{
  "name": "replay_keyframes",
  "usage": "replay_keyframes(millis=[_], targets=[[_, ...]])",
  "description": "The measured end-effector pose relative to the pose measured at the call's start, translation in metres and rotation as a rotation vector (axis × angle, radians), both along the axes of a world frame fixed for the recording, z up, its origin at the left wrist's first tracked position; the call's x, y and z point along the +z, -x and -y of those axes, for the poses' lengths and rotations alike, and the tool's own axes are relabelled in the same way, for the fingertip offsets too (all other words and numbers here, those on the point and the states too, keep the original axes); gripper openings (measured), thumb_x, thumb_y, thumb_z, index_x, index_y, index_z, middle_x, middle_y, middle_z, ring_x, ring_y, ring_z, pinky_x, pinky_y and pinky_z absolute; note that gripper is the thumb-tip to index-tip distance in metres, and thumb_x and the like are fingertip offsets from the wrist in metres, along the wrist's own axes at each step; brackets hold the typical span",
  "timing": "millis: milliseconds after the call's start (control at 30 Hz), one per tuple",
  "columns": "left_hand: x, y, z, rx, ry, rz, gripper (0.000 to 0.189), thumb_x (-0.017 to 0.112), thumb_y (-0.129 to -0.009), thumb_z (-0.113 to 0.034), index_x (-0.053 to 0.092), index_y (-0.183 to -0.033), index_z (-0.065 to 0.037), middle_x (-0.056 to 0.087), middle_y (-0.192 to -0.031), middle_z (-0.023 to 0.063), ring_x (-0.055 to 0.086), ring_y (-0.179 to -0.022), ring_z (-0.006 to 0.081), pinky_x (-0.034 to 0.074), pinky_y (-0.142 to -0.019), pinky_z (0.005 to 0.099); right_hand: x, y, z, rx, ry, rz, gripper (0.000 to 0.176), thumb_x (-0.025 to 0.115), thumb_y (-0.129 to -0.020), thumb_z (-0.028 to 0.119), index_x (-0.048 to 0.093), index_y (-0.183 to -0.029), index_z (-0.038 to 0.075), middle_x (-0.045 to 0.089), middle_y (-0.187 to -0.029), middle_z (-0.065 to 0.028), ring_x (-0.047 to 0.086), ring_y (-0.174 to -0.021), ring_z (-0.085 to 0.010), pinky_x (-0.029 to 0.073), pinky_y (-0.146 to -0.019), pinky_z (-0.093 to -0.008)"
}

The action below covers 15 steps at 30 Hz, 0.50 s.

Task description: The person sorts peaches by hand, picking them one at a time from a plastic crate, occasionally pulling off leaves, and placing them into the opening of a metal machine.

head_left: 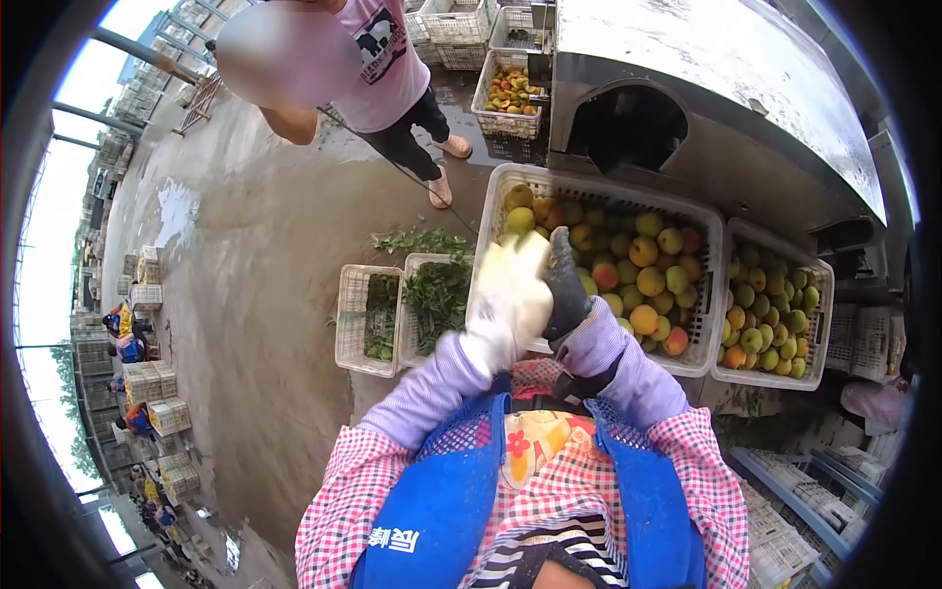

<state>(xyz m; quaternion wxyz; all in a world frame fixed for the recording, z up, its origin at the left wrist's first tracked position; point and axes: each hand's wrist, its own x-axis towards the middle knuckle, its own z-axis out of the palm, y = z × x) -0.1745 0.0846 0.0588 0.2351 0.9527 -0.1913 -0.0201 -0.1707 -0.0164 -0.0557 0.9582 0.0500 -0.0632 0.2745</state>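
Observation:
My left hand (510, 290), in a pale cream glove, is smeared by motion over the left part of a large white crate (714, 294). Its fingers cannot be made out, nor whether anything is in them. Beside it, close or touching, is my right hand (565, 294) in a dark glove, at least one finger stretched upward with a greyish tip. No fruit shows in that hand. Beneath both hands, round yellow-green fruits (650, 282) with orange-red blushes, mango- or peach-like, fill much of the crate. My hands hide part of them.
A smaller crate of similar fruit (775, 309) stands at right. Left are two crates with green leaves (437, 294). A metal machine (716, 108) rises behind. A person in a pink shirt (378, 59) stands ahead near a crate of fruit pieces (510, 93). Stacked crates (157, 393) stand far left.

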Motion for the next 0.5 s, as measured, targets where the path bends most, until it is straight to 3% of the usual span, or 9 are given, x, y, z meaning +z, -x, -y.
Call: replay_keyframes(millis=[33,67,133,167,200,267,333,400,500], targets=[[-0.017,0.022,-0.003,-0.149,0.233,0.353,0.047,0.053,-0.088,-0.016,0.059,-0.129,0.005,0.06,-0.134,0.0236,0.056,-0.123,0.0419,0.04,-0.109,0.0518,-0.018,0.008,0.001,-0.113,0.063,-0.155,0.092,0.038,-0.096,0.078,0.041,-0.154,0.006,0.049,-0.153,-0.0152,0.048,-0.139,-0.0299,0.035,-0.119,-0.0436],[-0.012,0.018,-0.011,-0.203,0.241,0.385,0.043,0.053,-0.087,-0.014,0.06,-0.125,0.003,0.063,-0.123,0.0236,0.06,-0.116,0.041,0.044,-0.104,0.0502,-0.037,0.017,0.002,-0.223,0.141,-0.294,0.095,0.037,-0.095,0.08,0.042,-0.153,0.005,0.05,-0.152,-0.0158,0.049,-0.138,-0.0306,0.035,-0.12,-0.0446],[-0.005,-0.016,-0.019,0.096,0.105,-0.122,0.037,0.052,-0.088,-0.011,0.062,-0.121,0.001,0.065,-0.109,0.0236,0.063,-0.105,0.0413,0.049,-0.096,0.0481,0.056,0.007,0.002,0.1,0.415,-0.268,0.094,0.04,-0.095,0.078,0.043,-0.152,0.004,0.051,-0.152,-0.0168,0.047,-0.139,-0.0301,0.035,-0.12,-0.042],[-0.01,-0.027,-0.031,0.103,0.225,-0.105,0.036,0.05,-0.087,-0.008,0.062,-0.12,0.0,0.066,-0.102,0.0248,0.063,-0.095,0.0433,0.051,-0.086,0.047,0.019,0.003,0.002,0.236,0.017,0.067,0.093,0.04,-0.096,0.077,0.043,-0.152,0.004,0.051,-0.152,-0.015,0.048,-0.139,-0.0305,0.034,-0.12,-0.0412],[-0.01,-0.025,-0.03,0.163,0.298,-0.128,0.034,0.051,-0.089,-0.01,0.062,-0.119,0.0,0.065,-0.104,0.0249,0.062,-0.097,0.0429,0.05,-0.087,0.0485,0.03,0.005,0.0,0.208,0.194,-0.018,0.096,0.039,-0.095,0.079,0.043,-0.153,0.004,0.051,-0.152,-0.0148,0.047,-0.139,-0.0319,0.032,-0.121,-0.0413],[-0.01,-0.014,-0.028,0.269,0.44,-0.174,0.032,0.053,-0.091,-0.014,0.063,-0.117,0.001,0.063,-0.107,0.0251,0.061,-0.1,0.0421,0.048,-0.089,0.0514,0.033,0.003,0.007,0.187,0.156,-0.039,0.093,0.04,-0.098,0.074,0.034,-0.158,0.003,0.044,-0.157,-0.0154,0.043,-0.144,-0.0318,0.03,-0.123,-0.0407],[-0.018,0.03,-0.018,-0.098,0.254,0.279,0.065,0.051,-0.097,-0.038,0.048,-0.148,0.003,0.042,-0.154,0.0267,0.044,-0.137,0.0443,0.032,-0.116,0.0552,0.018,0.013,-0.002,-0.138,0.546,-0.094,0.081,0.041,-0.103,0.062,0.032,-0.158,0.003,0.041,-0.159,-0.0148,0.041,-0.144,-0.0281,0.029,-0.123,-0.0392],[-0.022,0.029,-0.019,-0.083,0.209,0.24,0.073,0.05,-0.098,-0.045,0.042,-0.153,0.003,0.04,-0.158,0.0241,0.042,-0.139,0.0444,0.027,-0.121,0.0517,0.029,0.007,-0.007,-0.102,0.622,-0.157,0.07,0.043,-0.105,0.053,0.037,-0.155,0.004,0.046,-0.155,-0.0142,0.044,-0.141,-0.0247,0.032,-0.121,-0.0379],[-0.06,-0.002,-0.036,-0.073,0.269,0.447,0.049,0.05,-0.097,-0.026,0.057,-0.135,0.005,0.06,-0.136,0.0238,0.055,-0.129,0.0403,0.037,-0.116,0.0508,0.039,0.005,-0.029,-0.038,0.768,-0.254,0.055,0.046,-0.109,0.04,0.045,-0.15,0.004,0.052,-0.15,-0.0133,0.05,-0.136,-0.0197,0.037,-0.118,-0.036]])
